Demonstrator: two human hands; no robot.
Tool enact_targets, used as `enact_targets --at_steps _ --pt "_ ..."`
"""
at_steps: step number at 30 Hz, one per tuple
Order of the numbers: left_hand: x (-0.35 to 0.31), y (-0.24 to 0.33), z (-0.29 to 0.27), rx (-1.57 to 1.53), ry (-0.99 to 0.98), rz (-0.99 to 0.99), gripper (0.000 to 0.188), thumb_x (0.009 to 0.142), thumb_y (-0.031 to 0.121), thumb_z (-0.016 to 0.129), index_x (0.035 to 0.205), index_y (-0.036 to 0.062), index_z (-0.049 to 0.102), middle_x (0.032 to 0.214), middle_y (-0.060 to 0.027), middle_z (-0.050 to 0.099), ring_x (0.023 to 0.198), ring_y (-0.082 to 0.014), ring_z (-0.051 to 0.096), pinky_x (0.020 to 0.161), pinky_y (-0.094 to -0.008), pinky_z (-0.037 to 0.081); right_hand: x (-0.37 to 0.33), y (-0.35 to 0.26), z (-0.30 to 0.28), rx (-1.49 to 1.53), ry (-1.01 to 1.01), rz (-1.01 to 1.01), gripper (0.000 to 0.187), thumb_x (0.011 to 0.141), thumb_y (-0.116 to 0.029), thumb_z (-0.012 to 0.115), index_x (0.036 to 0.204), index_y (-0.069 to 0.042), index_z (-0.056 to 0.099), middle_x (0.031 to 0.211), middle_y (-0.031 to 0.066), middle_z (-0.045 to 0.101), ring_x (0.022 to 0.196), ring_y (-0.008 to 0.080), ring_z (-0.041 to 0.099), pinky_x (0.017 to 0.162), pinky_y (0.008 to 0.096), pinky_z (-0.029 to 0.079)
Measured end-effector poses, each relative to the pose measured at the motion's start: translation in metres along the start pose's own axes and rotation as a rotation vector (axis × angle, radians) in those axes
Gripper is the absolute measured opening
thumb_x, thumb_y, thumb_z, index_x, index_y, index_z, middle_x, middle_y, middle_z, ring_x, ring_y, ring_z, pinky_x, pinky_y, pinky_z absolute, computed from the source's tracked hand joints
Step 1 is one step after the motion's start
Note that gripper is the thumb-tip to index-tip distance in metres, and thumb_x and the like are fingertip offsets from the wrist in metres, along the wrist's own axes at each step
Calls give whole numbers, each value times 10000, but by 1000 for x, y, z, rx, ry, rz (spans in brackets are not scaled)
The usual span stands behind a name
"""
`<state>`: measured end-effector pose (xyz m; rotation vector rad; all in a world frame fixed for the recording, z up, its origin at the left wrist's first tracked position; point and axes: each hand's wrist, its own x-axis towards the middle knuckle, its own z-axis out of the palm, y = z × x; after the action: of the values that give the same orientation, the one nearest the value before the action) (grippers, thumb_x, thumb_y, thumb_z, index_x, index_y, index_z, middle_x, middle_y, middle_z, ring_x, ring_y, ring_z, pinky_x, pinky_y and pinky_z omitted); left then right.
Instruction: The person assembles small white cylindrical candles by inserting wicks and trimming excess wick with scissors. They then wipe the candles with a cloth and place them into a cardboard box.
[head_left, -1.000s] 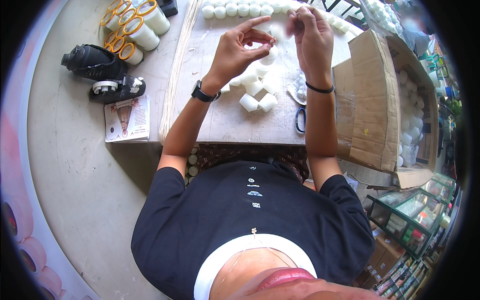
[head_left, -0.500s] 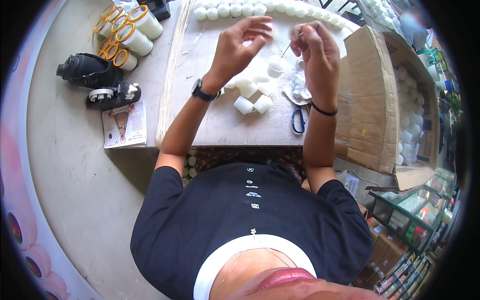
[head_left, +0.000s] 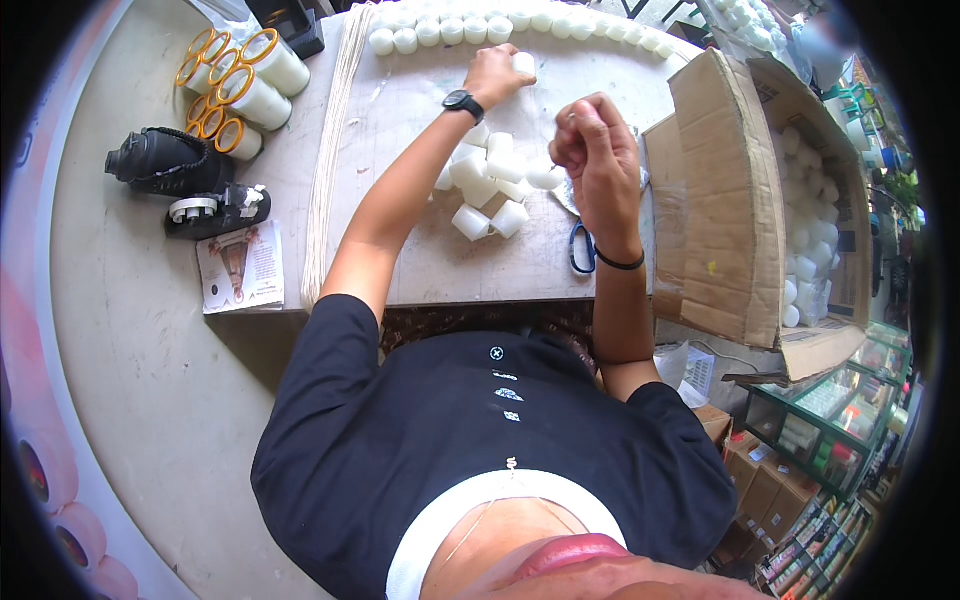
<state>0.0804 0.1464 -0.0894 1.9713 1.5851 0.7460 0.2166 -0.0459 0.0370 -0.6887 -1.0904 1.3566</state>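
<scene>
My left hand (head_left: 492,78) reaches across the table, its fingers round a small white cup (head_left: 523,64) just in front of the far row of similar cups (head_left: 452,32). Closer in, my right hand (head_left: 600,150) is raised with fingertips pinched together; whatever they hold is too small to make out. Between my arms lies a loose heap of white cups (head_left: 468,170), some tipped on their sides. One more white cup (head_left: 543,176) sits by my right hand. Blue-handled scissors (head_left: 581,248) lie beside my right wrist, partly covered by a crumpled pale wrapper (head_left: 566,196).
A bundle of long pale strands (head_left: 335,150) runs down the table's left side. Beyond it are white rolls with orange rims (head_left: 262,85), a black bottle (head_left: 170,160), a black device (head_left: 218,212) and a leaflet (head_left: 242,268). An open cardboard box (head_left: 712,190) holding white cups stands right.
My left hand has moved away from my right, towards the far row, with a white cup in it. My right hand has come slightly nearer; the thin stick seen at its fingertips no longer shows.
</scene>
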Motion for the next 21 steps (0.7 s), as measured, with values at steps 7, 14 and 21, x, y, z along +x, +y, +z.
enact_targets --at_steps 7,14,21 --pt "-65 -13 -70 -1143 -291 27 639 945 337 684 1431 -1 444 1234 -114 611 1101 -197 642 966 -322 528 1 19 19 208 -24 324 203 1038 -168 502 936 -11 583 776 -23 489 618 44 377 561 197 344" --pt "-162 8 -126 -1440 -358 33 672 995 365 605 1501 4 348 1102 -61 602 1026 -133 598 989 -293 485 -11 33 30 -194 -115 139 192 1011 -44 528 1174 38 587 947 85 695 751 66 552 669 199 455" --pt "-213 -9 -126 -1381 -88 18 695 901 409 727 1397 17 439 1169 -77 629 1081 -139 608 986 -297 496 -24 43 50 -263 -52 53 140 973 4 596 1111 16 615 965 128 741 868 167 729 765 255 575"
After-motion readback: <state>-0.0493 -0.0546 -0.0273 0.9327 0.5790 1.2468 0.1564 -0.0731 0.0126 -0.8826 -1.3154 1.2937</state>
